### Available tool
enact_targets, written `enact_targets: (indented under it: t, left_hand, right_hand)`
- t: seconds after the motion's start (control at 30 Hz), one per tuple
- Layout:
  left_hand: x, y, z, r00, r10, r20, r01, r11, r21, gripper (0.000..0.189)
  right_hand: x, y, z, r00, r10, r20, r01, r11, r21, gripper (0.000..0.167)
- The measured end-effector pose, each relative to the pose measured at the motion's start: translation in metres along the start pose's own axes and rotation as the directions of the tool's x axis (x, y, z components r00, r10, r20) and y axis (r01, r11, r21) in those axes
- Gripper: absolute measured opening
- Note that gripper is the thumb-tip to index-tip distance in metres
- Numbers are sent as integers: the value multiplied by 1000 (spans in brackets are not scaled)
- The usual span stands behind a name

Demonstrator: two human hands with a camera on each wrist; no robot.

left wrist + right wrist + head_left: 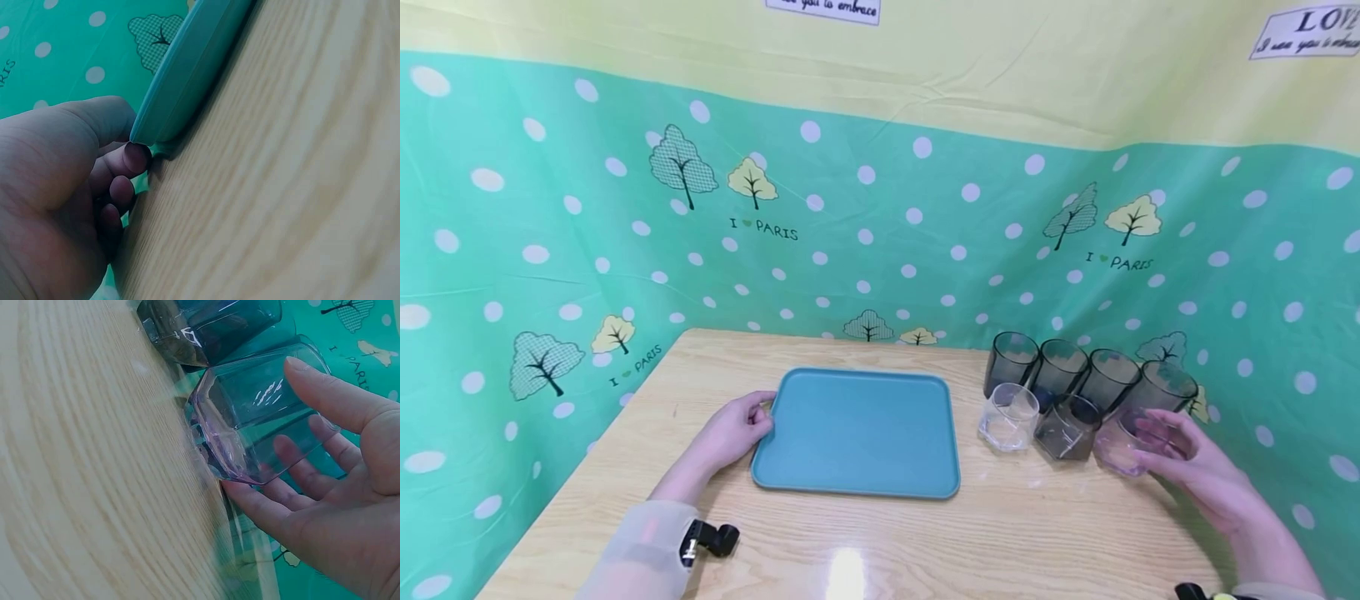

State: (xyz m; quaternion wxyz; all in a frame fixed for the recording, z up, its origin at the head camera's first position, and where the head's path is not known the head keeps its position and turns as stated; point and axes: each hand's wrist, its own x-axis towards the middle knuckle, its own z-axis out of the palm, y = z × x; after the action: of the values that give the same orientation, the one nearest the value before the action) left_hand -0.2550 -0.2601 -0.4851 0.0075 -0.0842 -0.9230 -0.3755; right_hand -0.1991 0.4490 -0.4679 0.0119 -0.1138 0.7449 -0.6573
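A blue-green rectangular tray [857,433] lies on the table. My left hand [741,429] pinches its left rim between thumb and fingers; in the left wrist view the tray edge [181,81] meets the thumb and index finger. At the right, my right hand [1198,467] holds a clear pinkish drinking glass [244,419], thumb on one side and fingers round the other. That glass stands upright, its base at the tabletop. Beside it are a dark grey glass [1066,433] and a colourless glass [1009,421].
Behind these, several taller dark grey glasses [1060,367] form a row near the back edge of the wooden table [925,546]. A green and yellow printed cloth [880,208] hangs behind and at both sides. Black wrist cameras [722,540] sit on the forearms.
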Motion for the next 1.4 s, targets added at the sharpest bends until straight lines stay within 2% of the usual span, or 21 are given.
enact_targets:
  t: [0.8,1.17,1.3,1.4]
  left_hand:
    - [0,1,1,1000,-22,6,22,1000,-2,54]
    - [-1,2,0,1000,-16,0,16,1000,-8,54]
    - [-1,1,0,1000,-15,1,15,1000,1,54]
    - [-2,1,-1,1000,5,-18,-5,999,35,54]
  right_hand:
    - [-1,2,-4,999,16,28,-16,1000,10,63]
    - [-1,-2,-3,999,-3,35,2,1000,5,65]
    - [-3,-7,-1,1000,15,14,-15,999,-32,70]
    - [-6,-18,2,999,42,-25,-46,984,-173,77]
